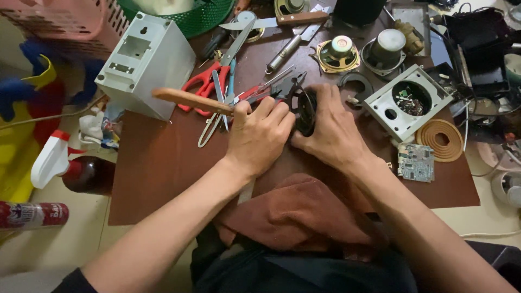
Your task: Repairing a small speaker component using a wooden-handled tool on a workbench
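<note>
Nearest lies a brown cloth (296, 214) over the person's lap, at the near edge of the brown table (163, 163). Beyond it, the left hand (259, 135) is curled tight around a wooden-handled tool (190, 100) whose handle juts left. Just right, touching it, the right hand (334, 130) grips a round black speaker part (305, 111) at mid-table. Red-handled scissors (209, 81) lie just beyond.

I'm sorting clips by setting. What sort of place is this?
Probably a home repair bench for small electronics. Bare speaker drivers, a loose circuit board and red-handled scissors crowd the brown table, while both hands, left hand and right hand, work on a black round part.
</note>
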